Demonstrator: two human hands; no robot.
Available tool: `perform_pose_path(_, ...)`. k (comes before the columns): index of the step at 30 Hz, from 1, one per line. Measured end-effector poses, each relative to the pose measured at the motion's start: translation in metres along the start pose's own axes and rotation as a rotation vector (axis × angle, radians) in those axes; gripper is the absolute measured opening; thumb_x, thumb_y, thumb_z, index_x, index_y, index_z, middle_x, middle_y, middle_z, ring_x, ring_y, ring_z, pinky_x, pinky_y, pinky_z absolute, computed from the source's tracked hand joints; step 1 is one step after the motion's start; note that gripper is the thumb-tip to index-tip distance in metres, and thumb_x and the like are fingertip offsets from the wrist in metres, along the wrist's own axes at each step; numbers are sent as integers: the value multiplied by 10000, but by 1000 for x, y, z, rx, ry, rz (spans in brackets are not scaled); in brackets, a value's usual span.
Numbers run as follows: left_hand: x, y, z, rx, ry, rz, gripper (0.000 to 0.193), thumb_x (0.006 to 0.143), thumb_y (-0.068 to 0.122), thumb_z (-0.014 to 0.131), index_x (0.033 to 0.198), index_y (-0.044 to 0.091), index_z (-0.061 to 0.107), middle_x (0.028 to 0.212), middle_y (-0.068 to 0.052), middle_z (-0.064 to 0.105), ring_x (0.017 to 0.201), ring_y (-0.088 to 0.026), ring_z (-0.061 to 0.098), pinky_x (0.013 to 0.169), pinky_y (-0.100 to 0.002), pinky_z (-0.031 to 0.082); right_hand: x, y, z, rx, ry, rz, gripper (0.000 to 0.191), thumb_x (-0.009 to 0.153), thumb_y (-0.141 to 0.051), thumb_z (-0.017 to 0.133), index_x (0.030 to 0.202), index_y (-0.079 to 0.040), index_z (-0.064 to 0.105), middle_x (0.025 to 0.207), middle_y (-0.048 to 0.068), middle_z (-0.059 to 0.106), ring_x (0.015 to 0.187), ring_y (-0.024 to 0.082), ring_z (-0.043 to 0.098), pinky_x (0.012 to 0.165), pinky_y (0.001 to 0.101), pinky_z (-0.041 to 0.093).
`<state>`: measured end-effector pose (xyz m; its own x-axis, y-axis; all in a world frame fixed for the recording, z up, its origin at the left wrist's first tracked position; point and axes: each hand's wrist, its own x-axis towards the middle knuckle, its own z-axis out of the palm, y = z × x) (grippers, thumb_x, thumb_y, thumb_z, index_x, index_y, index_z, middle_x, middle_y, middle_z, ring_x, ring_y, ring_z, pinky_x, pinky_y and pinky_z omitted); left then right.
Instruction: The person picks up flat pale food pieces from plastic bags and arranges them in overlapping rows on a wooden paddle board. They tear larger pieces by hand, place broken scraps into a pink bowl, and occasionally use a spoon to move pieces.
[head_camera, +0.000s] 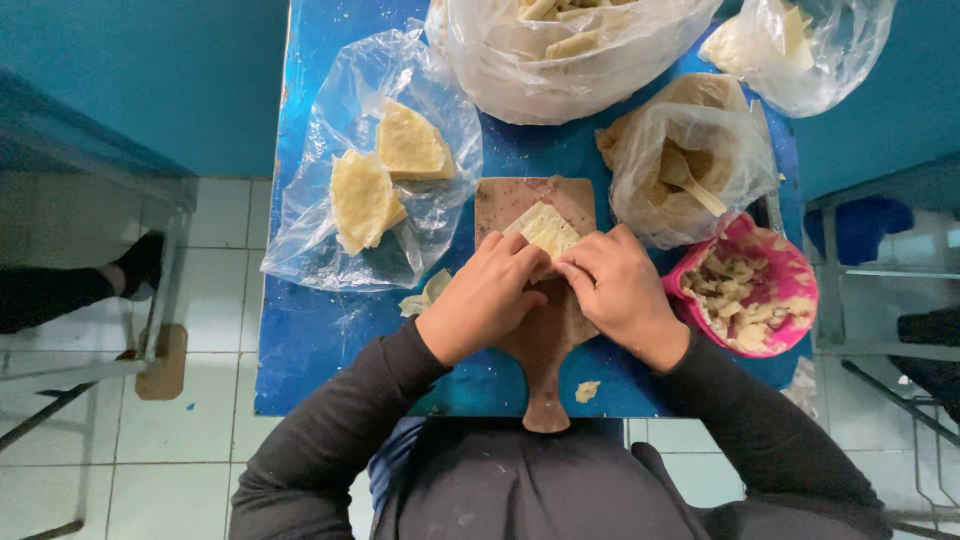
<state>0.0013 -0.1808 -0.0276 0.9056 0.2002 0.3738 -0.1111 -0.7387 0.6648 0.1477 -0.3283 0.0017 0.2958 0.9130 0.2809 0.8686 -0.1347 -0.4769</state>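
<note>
1. The left hand (485, 295) sits over the wooden board (545, 320), fingers curled; its grip is closed on the near edge of a pale dough sheet (545, 230).
2. The right hand (620, 290) meets it from the other side, fingertips pinched on the same edge, so both thumbs and forefingers press together at the sheet's near corner.
3. The sheet lies on the far part of the board, its ridged surface showing just beyond the fingers; the part under the hands is hidden.
4. The board rests on the blue counter (320, 340), handle pointing toward the person.
5. Left of the board, an open clear bag (330, 240) lies flat with two folded dough pieces (365, 200) on it.
6. A small scrap (428, 293) lies just beside the left hand, and a crumb (587, 390) near the board's handle.
7. Right of the board, a pink bowl (785, 275) holds chopped pale filling.
8. Behind the bowl, a bag of brown powder (690, 170) has a wooden spoon (690, 180) in it.
9. Two more clear bags (560, 70) with pale pieces stand at the far edge.
</note>
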Motion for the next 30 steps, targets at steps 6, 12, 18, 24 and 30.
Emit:
perform_pose_path(6, -1, 1, 11, 52, 66, -97, 87, 927, 95, 638, 1014, 82, 644, 991, -124, 631, 980, -345, 591, 867, -425, 491, -1, 2, -5, -3, -42, -72, 109, 841, -133, 716, 931, -74, 732, 913, 106, 680, 874, 364, 573, 797, 453, 471)
perform_pose_path(12, 5, 0, 15, -14, 112, -200, 145, 925, 94, 640, 1052, 44, 590, 962, -151, 634, 952, -379, 616, 815, -471, 491, 10, 7, 7, 49, -43, 112, 74, 882, -129, 715, 880, -56, 703, 887, 130, 685, 860, 365, 608, 758, 450, 487)
perform_pose_path(18, 8, -5, 7, -61, 119, -200, 133, 885, 68, 647, 1009, 64, 599, 962, -156, 623, 959, -372, 621, 812, -449, 508, 15, 9, 7, 187, -65, 174, 88, 851, -115, 711, 893, -47, 674, 876, 128, 686, 841, 340, 640, 736, 436, 500)
perform_pose_path(24, 3, 0, 5, 84, 57, -68, 141, 872, 50, 636, 1008, 66, 604, 977, -134, 598, 966, -352, 593, 838, -437, 494, 10, 0, 4, 97, -19, -3, 108, 880, -22, 648, 975, -49, 693, 983, 129, 694, 940, 368, 593, 834, 437, 483)
perform_pose_path(30, 6, -1, 5, 159, 28, -80, 122, 876, 43, 614, 997, 57, 609, 972, -125, 602, 967, -337, 591, 840, -419, 496, 8, -1, 6, 37, 4, -23, 97, 852, -60, 679, 942, -58, 713, 939, 119, 694, 928, 368, 598, 838, 453, 476)
